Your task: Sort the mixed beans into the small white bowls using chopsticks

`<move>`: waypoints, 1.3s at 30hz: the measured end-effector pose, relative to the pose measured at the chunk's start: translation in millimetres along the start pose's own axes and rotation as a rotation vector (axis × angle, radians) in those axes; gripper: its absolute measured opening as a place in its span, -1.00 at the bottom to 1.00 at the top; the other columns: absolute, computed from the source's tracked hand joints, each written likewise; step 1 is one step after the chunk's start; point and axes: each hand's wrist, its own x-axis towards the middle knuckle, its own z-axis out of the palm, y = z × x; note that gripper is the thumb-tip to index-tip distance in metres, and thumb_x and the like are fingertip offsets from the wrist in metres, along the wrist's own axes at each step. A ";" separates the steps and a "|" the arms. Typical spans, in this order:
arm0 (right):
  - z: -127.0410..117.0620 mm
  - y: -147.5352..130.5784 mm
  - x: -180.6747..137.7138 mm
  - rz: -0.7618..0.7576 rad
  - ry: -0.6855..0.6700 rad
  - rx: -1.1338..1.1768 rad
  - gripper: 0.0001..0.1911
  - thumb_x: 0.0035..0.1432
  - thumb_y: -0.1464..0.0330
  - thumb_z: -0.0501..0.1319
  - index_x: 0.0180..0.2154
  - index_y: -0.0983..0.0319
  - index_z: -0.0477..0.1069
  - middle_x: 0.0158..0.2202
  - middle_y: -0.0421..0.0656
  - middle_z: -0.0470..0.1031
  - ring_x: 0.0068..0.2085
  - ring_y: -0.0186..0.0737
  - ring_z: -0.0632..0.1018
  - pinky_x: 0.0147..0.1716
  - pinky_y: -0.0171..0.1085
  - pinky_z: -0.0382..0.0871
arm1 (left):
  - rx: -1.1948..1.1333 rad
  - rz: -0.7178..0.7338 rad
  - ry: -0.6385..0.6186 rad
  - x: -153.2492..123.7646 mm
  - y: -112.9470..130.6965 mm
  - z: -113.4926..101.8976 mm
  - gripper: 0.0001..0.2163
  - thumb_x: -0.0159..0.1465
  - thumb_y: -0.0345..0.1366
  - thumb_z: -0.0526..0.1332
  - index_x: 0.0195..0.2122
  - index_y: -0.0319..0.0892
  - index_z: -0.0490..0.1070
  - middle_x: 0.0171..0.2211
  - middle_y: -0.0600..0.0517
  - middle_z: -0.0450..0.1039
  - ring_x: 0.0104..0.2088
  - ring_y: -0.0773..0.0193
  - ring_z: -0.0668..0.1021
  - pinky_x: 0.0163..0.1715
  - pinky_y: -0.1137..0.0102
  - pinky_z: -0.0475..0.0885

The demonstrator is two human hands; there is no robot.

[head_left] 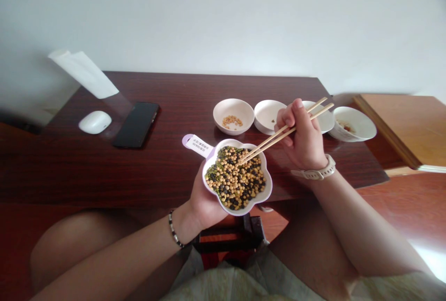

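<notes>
My left hand (207, 201) holds a flower-shaped bowl (267, 188) with a labelled purple handle, its fingers hidden beneath it. Mixed beans (235, 180), yellow, black and green, fill the bowl. Wooden chopsticks (285, 133) are gripped in my right hand (304, 138), and their tips touch the beans. Beyond the flower-shaped bowl stands a white bowl (233, 130) with some yellow beans inside. A second white bowl (266, 127) has a tiny dark bit in it. Partly behind my right hand is a third white bowl (327, 122).
A wider patterned bowl (358, 134) with small reddish and pale bits sits at the table's right edge. On the left of the dark table (167, 161) lie a phone (137, 124), a white mouse (95, 122) and a white tissue pack (87, 75). A wooden surface (407, 124) adjoins at right.
</notes>
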 end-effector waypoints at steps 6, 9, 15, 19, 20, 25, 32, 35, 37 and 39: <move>-13.4 5.7 11.5 -0.084 0.144 0.013 -0.42 0.30 -0.07 0.39 -0.46 0.14 0.18 -0.50 -0.28 0.18 -0.63 -0.43 0.15 -0.72 -0.25 -0.12 | -0.027 -0.009 0.026 -1.5 -0.3 -4.5 -0.48 0.35 0.07 0.04 0.18 -0.13 0.42 0.13 -0.09 0.51 0.17 -0.06 0.51 0.27 -0.03 0.27; -18.1 10.6 14.6 -0.105 0.274 -0.034 -0.45 0.29 -0.10 0.37 -0.41 0.13 0.22 -0.45 -0.25 0.28 -0.59 -0.41 0.25 -0.71 -0.26 -0.05 | -0.035 -0.010 0.020 -2.0 -0.6 -6.0 -0.49 0.34 0.07 0.06 0.17 -0.12 0.43 0.13 -0.09 0.51 0.16 -0.07 0.51 0.25 -0.01 0.29; -21.7 16.1 16.6 -0.094 0.320 -0.088 -0.44 0.29 -0.16 0.32 -0.39 0.13 0.23 -0.42 -0.26 0.33 -0.58 -0.43 0.33 -0.71 -0.30 0.04 | -0.037 -0.017 0.035 -2.1 -0.6 -6.3 -0.48 0.34 0.09 0.06 0.18 -0.10 0.42 0.11 -0.10 0.53 0.15 -0.06 0.52 0.24 -0.01 0.30; -23.1 16.4 18.0 -0.090 0.331 -0.066 -0.43 0.27 -0.15 0.36 -0.40 0.13 0.23 -0.44 -0.25 0.34 -0.58 -0.42 0.33 -0.72 -0.31 0.05 | -0.024 -0.002 0.018 -1.6 -0.5 -5.8 -0.48 0.34 0.07 0.06 0.18 -0.12 0.42 0.11 -0.10 0.52 0.15 -0.05 0.52 0.25 -0.02 0.29; -23.2 16.2 18.2 -0.082 0.332 -0.042 -0.44 0.26 -0.13 0.38 -0.40 0.13 0.24 -0.45 -0.25 0.34 -0.59 -0.42 0.32 -0.73 -0.30 0.05 | -0.020 0.000 0.018 -1.5 -0.4 -5.3 -0.48 0.34 0.07 0.06 0.18 -0.12 0.42 0.10 -0.11 0.53 0.15 -0.06 0.52 0.25 -0.03 0.29; -18.7 10.4 15.7 -0.033 0.231 0.033 -0.44 0.26 -0.07 0.42 -0.43 0.13 0.23 -0.49 -0.27 0.26 -0.63 -0.45 0.22 -0.76 -0.28 -0.06 | -0.014 -0.002 0.032 -0.7 -0.2 -2.6 -0.49 0.34 0.06 0.07 0.15 -0.14 0.45 0.06 -0.13 0.55 0.15 -0.07 0.52 0.25 -0.06 0.28; -1.1 -0.5 2.4 0.111 -0.005 -0.008 -0.37 0.27 -0.15 0.39 -0.46 0.15 0.20 -0.55 -0.31 0.16 -0.67 -0.48 0.08 -0.75 -0.29 -0.14 | -0.024 0.001 0.042 0.3 -0.6 1.7 -0.52 0.34 0.06 0.07 0.12 -0.10 0.47 0.07 -0.09 0.55 0.11 -0.05 0.55 0.23 -0.03 0.31; 2.4 0.6 -1.9 0.144 -0.071 -0.021 -0.38 0.27 -0.16 0.38 -0.46 0.17 0.25 -0.55 -0.30 0.21 -0.66 -0.48 0.09 -0.74 -0.30 -0.18 | -0.011 -0.002 0.046 0.3 -0.8 2.3 -0.51 0.34 0.06 0.08 0.13 -0.10 0.46 0.05 -0.09 0.56 0.10 -0.05 0.56 0.23 -0.05 0.30; 3.2 1.9 -3.5 0.154 -0.095 -0.041 -0.39 0.28 -0.15 0.38 -0.46 0.17 0.28 -0.57 -0.29 0.23 -0.66 -0.47 0.11 -0.73 -0.31 -0.18 | -0.008 0.006 0.042 0.0 -1.1 2.0 -0.51 0.34 0.06 0.07 0.14 -0.09 0.46 0.06 -0.08 0.56 0.10 -0.05 0.56 0.23 -0.04 0.30; 3.7 2.6 -4.5 0.160 -0.108 -0.057 -0.40 0.30 -0.15 0.36 -0.46 0.18 0.29 -0.58 -0.29 0.24 -0.66 -0.46 0.13 -0.72 -0.32 -0.16 | -0.007 0.012 0.027 -0.4 -1.5 1.3 -0.52 0.34 0.05 0.07 0.13 -0.09 0.47 0.07 -0.07 0.56 0.09 -0.04 0.57 0.22 -0.02 0.32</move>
